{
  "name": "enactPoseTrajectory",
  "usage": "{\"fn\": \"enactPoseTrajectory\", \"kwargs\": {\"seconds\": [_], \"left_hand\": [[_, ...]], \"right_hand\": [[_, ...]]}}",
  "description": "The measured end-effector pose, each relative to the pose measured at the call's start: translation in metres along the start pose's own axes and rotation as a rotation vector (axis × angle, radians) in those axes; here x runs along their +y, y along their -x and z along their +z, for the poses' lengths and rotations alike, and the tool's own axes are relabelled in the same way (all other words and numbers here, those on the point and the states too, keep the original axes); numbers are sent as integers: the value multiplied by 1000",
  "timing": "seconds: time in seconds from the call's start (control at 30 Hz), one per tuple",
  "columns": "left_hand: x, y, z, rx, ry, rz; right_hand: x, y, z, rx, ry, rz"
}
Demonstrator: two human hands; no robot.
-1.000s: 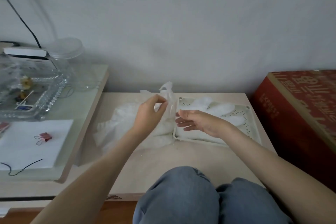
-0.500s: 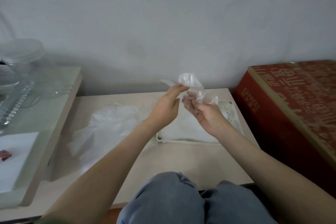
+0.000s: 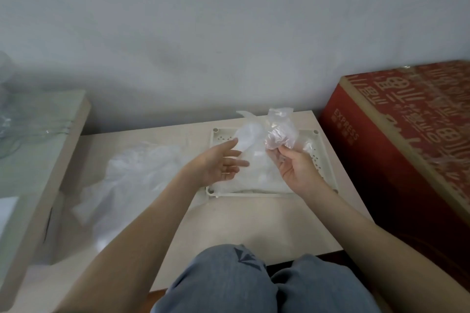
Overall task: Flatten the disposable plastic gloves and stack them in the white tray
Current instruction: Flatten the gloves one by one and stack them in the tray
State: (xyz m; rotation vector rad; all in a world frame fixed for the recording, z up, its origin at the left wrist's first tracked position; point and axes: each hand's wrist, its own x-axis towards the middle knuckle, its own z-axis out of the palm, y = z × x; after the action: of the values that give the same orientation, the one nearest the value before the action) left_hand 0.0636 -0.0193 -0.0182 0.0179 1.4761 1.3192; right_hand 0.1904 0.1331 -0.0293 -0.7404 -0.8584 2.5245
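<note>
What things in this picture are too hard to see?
All in the head view.
Stacked gloves in the white tray: number hidden by the left hand, right hand and held glove.
Loose glove pile: number unclear, clear layers blur together.
Glassware: blurred, cut by the left edge.
Red box: cut by the right edge.

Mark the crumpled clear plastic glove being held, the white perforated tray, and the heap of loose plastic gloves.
crumpled clear plastic glove (image 3: 279, 132): head view, its bunched middle.
white perforated tray (image 3: 222, 138): head view, bare far-left corner.
heap of loose plastic gloves (image 3: 137, 175): head view, middle of the heap.
</note>
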Motion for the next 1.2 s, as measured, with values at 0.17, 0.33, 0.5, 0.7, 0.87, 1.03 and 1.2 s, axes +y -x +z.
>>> {"fn": "enactPoseTrajectory", "kwargs": {"seconds": [0.17,0.33,0.5,0.7,0.87,1.03,1.2], "left_hand": [[-1,-13,16,84,69,97],[-2,-15,14,328,-272,396],[-13,-6,-1,376,-528,518],[-24,-3,-3,399,-585,491],[-22,-3,-3,436,-593,493],[-20,-2,-5,456,-743,456],[-26,-2,-2,683,-1350,347]], "right_hand": [[1,-1,-8,-28,70,29],[-2,-5,-12,180,405,-44],[-5,-5,-25,342,607,4],[-6,-1,-27,349,622,140],[-11,-3,-23,324,706,180],[-11,-3,-19,214,1126,92],[-6,-7,-23,173,1294,14]]}}
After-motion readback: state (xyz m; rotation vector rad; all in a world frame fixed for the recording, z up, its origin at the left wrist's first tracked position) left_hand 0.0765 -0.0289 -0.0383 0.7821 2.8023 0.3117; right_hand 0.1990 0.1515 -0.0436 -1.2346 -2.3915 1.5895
